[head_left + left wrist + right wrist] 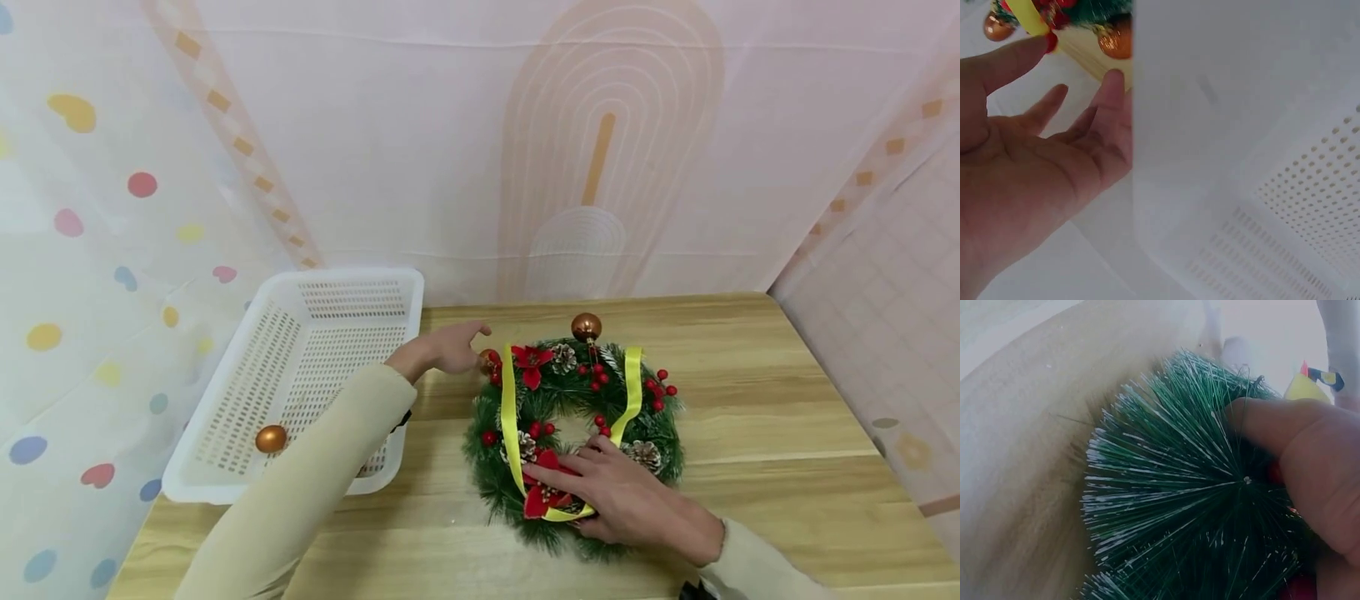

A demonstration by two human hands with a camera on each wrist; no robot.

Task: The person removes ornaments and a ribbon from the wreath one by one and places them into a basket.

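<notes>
A green Christmas wreath (491,492) with red poinsettias, pinecones, red berries and a yellow ribbon (510,417) lies on the table. My right hand (626,500) grips its front part, fingers over the front poinsettia (542,502). In the right wrist view the thumb (1266,422) presses into the frosted needles (1154,481). My left hand (452,347) reaches to the wreath's back left with nothing in it; thumb and fingers stand apart in the left wrist view. Just past its fingertips is a copper bauble (1116,41). Another copper bauble (587,326) sticks out at the wreath's back.
A white perforated plastic basket (414,292) stands on the left, under my left forearm. One copper bauble (271,438) lies inside it. The wooden table (765,417) extends to the right, and a patterned cloth backdrop (420,150) hangs behind.
</notes>
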